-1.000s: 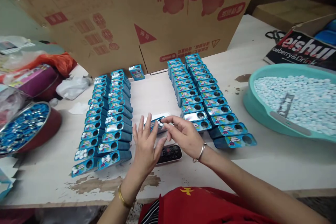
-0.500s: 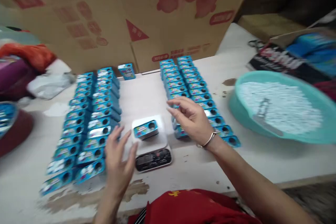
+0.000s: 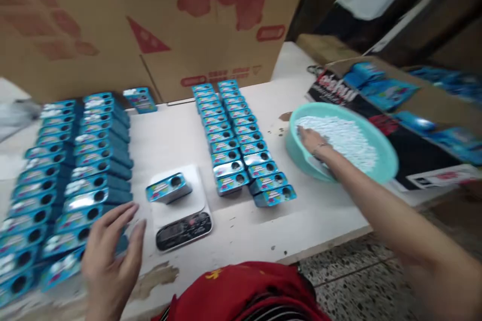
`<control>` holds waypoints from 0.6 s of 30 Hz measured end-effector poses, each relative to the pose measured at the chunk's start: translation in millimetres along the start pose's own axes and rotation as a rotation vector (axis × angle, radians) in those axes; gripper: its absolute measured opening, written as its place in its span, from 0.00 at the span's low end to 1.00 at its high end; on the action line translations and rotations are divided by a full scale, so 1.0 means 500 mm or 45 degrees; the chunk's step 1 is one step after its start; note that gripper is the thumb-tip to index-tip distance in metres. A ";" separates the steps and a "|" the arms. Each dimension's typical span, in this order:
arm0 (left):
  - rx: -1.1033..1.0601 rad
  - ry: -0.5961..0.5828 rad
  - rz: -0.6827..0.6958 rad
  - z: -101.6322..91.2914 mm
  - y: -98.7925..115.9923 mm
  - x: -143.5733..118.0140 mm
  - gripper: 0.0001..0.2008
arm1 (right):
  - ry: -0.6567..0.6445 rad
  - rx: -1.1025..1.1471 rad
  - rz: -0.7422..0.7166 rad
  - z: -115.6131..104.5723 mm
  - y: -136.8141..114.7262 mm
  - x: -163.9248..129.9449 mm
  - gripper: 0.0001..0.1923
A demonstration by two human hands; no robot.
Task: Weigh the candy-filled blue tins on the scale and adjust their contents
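My left hand (image 3: 112,256) is held with fingers apart and nothing in it, between the scale and the left rows of blue boxes (image 3: 83,209). On the white digital scale (image 3: 184,228) lies one blue box (image 3: 168,187) with a round dark hole in its top. My right hand (image 3: 312,140) is down in a teal basin (image 3: 297,160) filled with small white pieces (image 3: 354,143). Its fingers are blurred and partly sunk among them, so what it grips does not show.
Two rows of similar blue boxes (image 3: 226,148) stand right of the scale. A lone blue box (image 3: 140,99) is by the big cardboard carton (image 3: 226,45) at the back. An open carton (image 3: 380,120) with blue packs lies beyond the basin. The table edge (image 3: 339,241) runs in front.
My right hand has gone from above the right-hand rows into the basin. The view has swung right. My left hand stays near the scale, fingers still apart.
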State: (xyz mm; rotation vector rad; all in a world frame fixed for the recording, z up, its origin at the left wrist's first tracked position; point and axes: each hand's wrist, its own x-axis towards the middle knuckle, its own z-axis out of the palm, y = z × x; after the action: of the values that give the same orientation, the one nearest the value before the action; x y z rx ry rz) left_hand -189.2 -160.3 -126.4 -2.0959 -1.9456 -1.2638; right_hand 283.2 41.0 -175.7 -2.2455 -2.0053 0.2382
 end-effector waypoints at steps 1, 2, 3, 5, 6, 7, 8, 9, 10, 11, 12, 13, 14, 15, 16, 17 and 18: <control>0.042 -0.023 0.016 -0.004 0.010 -0.002 0.11 | -0.022 0.070 0.036 0.011 -0.001 -0.005 0.23; 0.060 -0.030 0.024 -0.008 0.014 -0.005 0.10 | -0.030 0.138 0.066 0.018 0.000 -0.010 0.22; 0.071 -0.038 0.018 -0.012 0.013 -0.009 0.09 | -0.033 0.209 0.092 0.021 0.003 -0.013 0.20; 0.084 -0.051 -0.005 -0.021 0.004 -0.016 0.08 | -0.003 0.347 0.168 0.021 0.013 -0.015 0.14; 0.088 -0.053 -0.019 -0.025 -0.001 -0.018 0.08 | 0.029 0.417 0.224 0.017 0.019 -0.016 0.11; 0.090 -0.056 -0.031 -0.029 -0.005 -0.020 0.08 | 0.069 0.491 0.291 0.010 0.026 -0.016 0.09; 0.089 -0.057 -0.038 -0.032 -0.008 -0.020 0.07 | 0.113 0.573 0.366 0.002 0.032 -0.017 0.09; 0.086 -0.058 -0.042 -0.034 -0.010 -0.021 0.07 | 0.155 0.663 0.440 -0.009 0.039 -0.018 0.10; 0.080 -0.060 -0.043 -0.035 -0.011 -0.021 0.07 | 0.185 0.761 0.504 -0.021 0.045 -0.020 0.12; 0.069 -0.061 -0.041 -0.036 -0.012 -0.021 0.07 | 0.202 0.863 0.555 -0.034 0.051 -0.023 0.16; 0.055 -0.064 -0.037 -0.035 -0.014 -0.021 0.06 | 0.208 0.963 0.589 -0.047 0.057 -0.028 0.19; 0.040 -0.071 -0.032 -0.034 -0.015 -0.022 0.06 | 0.206 1.056 0.607 -0.060 0.062 -0.034 0.23; 0.024 -0.081 -0.027 -0.032 -0.016 -0.024 0.06 | 0.202 1.136 0.614 -0.072 0.066 -0.041 0.25; 0.007 -0.093 -0.022 -0.030 -0.018 -0.026 0.06 | 0.203 1.203 0.612 -0.082 0.068 -0.049 0.27; -0.009 -0.103 -0.016 -0.029 -0.020 -0.029 0.06 | 0.213 1.255 0.602 -0.089 0.068 -0.057 0.28; -0.023 -0.114 -0.013 -0.027 -0.022 -0.031 0.06 | 0.235 1.291 0.582 -0.095 0.065 -0.064 0.28; -0.034 -0.125 -0.012 -0.026 -0.024 -0.034 0.06 | 0.288 1.309 0.549 -0.099 0.059 -0.069 0.27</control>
State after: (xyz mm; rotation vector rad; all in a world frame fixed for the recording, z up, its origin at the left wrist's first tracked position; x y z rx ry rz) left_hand -204.5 -178.5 -133.0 -2.2043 -1.9900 -1.2173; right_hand 318.2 3.9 -131.7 -1.8141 -0.8881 0.7897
